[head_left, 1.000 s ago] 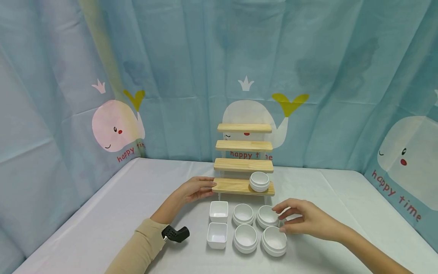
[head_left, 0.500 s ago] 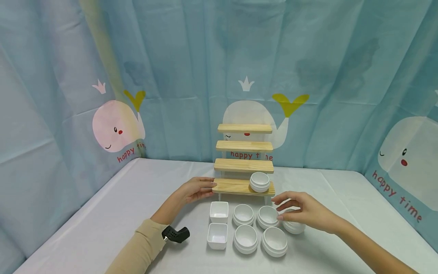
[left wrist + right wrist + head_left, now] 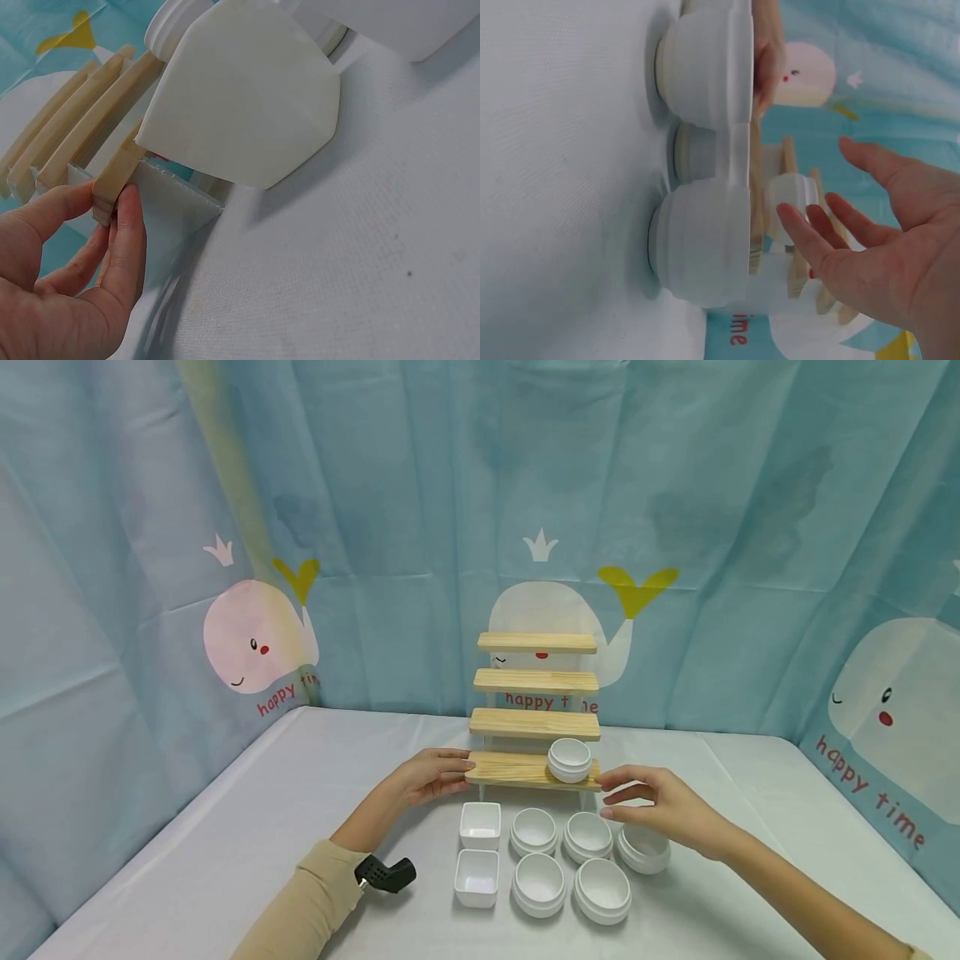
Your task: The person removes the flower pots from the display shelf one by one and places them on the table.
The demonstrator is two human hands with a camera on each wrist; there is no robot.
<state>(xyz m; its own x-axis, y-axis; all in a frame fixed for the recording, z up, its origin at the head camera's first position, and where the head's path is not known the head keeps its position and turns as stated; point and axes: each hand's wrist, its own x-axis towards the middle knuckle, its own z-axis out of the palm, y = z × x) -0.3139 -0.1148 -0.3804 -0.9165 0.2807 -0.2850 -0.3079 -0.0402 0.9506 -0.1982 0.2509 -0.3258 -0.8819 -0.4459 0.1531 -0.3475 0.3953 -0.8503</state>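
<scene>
A stepped display stand with several light wooden shelves point(image 3: 534, 723) stands near the back of the table. My left hand point(image 3: 431, 777) pinches the left end of its lowest shelf point(image 3: 118, 171), thumb on top and fingers underneath. A round white bowl point(image 3: 569, 767) sits near the right end of that lowest shelf. My right hand point(image 3: 660, 802) hovers empty by the same end, fingers loosely extended and thumb apart. In front of the stand are two square white bowls point(image 3: 476, 893) and several round white bowls point(image 3: 538, 902). One round bowl point(image 3: 644, 858) lies below my right hand.
A white cloth point(image 3: 277, 827) covers the table. Behind it hangs a blue curtain point(image 3: 405, 635) with whale prints. A black device point(image 3: 384, 872) is strapped at my left wrist, beside a beige sleeve point(image 3: 307, 893).
My right hand has moved up and away from the round bowls toward the right end of the lowest shelf, uncovering the rightmost bowl. The left hand has stayed put.
</scene>
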